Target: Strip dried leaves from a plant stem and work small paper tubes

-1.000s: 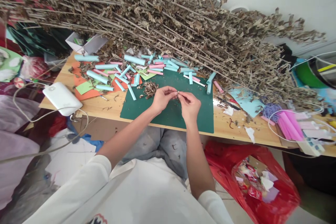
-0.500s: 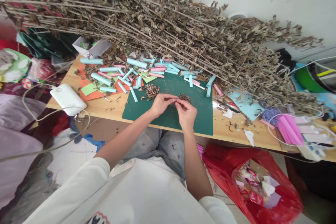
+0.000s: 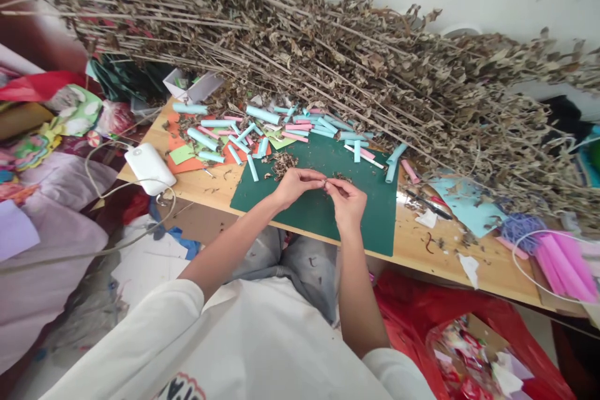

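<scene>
Over the green cutting mat (image 3: 370, 219), my left hand (image 3: 295, 189) and my right hand (image 3: 347, 200) meet fingertip to fingertip. Both are closed in a pinch on a tiny brownish bit (image 3: 324, 182) that looks like dried leaf, mostly hidden by the fingers. A small heap of crumpled dried leaves (image 3: 285, 165) lies on the mat just beyond my left hand. Past my right fingers is a second scatter of leaf crumbs (image 3: 341, 176), partly covered by that hand.
Rolled blue paper tubes (image 3: 262, 114) and pink ones lie behind the mat. Long dried stalks (image 3: 300, 50) span the table's back. A white power bank (image 3: 150, 169) with a cable sits left; a pen (image 3: 429, 205) and pink paper (image 3: 565, 265) right. A red rubbish bag (image 3: 407, 312) stands below.
The camera view has turned somewhat left, so the table appears shifted right. My hands stay pinched together over the mat, with only slight finger movement.
</scene>
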The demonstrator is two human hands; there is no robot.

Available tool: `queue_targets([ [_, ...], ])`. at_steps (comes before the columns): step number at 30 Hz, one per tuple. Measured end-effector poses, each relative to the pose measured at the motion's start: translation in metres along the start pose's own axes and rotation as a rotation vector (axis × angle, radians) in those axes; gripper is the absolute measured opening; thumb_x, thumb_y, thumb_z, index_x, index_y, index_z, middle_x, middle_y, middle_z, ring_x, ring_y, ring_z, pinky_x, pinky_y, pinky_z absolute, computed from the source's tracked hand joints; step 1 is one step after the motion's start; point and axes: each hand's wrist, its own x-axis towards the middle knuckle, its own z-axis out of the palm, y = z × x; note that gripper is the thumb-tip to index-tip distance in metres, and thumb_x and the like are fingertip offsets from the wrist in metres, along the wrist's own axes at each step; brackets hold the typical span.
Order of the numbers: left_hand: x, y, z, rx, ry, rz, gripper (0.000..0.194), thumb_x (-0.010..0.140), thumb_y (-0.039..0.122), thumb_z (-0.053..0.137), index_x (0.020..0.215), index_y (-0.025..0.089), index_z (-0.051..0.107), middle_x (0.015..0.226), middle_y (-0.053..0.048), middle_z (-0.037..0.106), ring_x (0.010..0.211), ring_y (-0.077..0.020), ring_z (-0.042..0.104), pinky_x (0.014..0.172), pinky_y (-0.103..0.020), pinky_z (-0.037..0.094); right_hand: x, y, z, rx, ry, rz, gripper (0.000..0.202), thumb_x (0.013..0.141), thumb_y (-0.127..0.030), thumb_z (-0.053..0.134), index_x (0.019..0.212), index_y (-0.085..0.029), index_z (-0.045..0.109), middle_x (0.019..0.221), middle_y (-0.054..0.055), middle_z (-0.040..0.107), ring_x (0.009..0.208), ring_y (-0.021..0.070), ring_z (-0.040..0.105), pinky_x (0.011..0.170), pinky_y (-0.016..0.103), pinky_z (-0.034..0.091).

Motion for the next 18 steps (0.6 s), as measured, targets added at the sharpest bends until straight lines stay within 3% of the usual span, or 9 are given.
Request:
queue_targets([
  [3, -0.002, -0.003, 0.003, 0.001, 0.048, 0.040, 0.033, 0.058, 0.034, 0.087, 0.082, 0.014, 0.078, 0.094, -0.009, 0.074, 0.086, -0.0187, 0.067, 0.089, -0.035, 0.052, -0.002, -0.002, 0.000, 0.035, -0.014, -0.014, 0.020, 0.071, -0.034, 0.075, 0.083, -0.018, 0.076, 0.082, 0.006, 0.074, 0.074, 0.0193, 0.068, 0.071, 0.034, 0.058],
  [8, -0.005, -0.008, 0.013, 0.031, 0.111, 0.004, 0.032, 0.065, 0.037, 0.082, 0.084, 0.013, 0.077, 0.076, -0.006, 0.073, 0.068, -0.0141, 0.065, 0.072, -0.029, 0.054, -0.007, 0.002, -0.001, 0.040, 0.004, -0.071, 0.018, 0.073, -0.031, 0.074, 0.085, -0.018, 0.076, 0.087, 0.007, 0.073, 0.080, 0.0188, 0.068, 0.074, 0.033, 0.058],
  [12, -0.008, -0.010, 0.017, 0.071, 0.100, -0.003, 0.032, 0.068, 0.039, 0.079, 0.085, 0.011, 0.077, 0.071, -0.005, 0.072, 0.062, -0.0128, 0.063, 0.065, -0.026, 0.054, -0.012, 0.009, 0.001, 0.004, 0.057, -0.081, 0.018, 0.076, -0.032, 0.071, 0.086, -0.018, 0.075, 0.088, 0.007, 0.073, 0.080, 0.0189, 0.069, 0.076, 0.034, 0.058],
  [18, -0.011, -0.006, 0.018, 0.101, 0.058, -0.006, 0.031, 0.071, 0.038, 0.076, 0.086, 0.011, 0.075, 0.075, -0.006, 0.072, 0.065, -0.0131, 0.064, 0.067, -0.027, 0.055, -0.022, 0.007, 0.002, -0.187, 0.127, -0.147, 0.019, 0.083, -0.034, 0.065, 0.092, -0.020, 0.074, 0.091, 0.007, 0.073, 0.080, 0.0188, 0.068, 0.076, 0.034, 0.058],
])
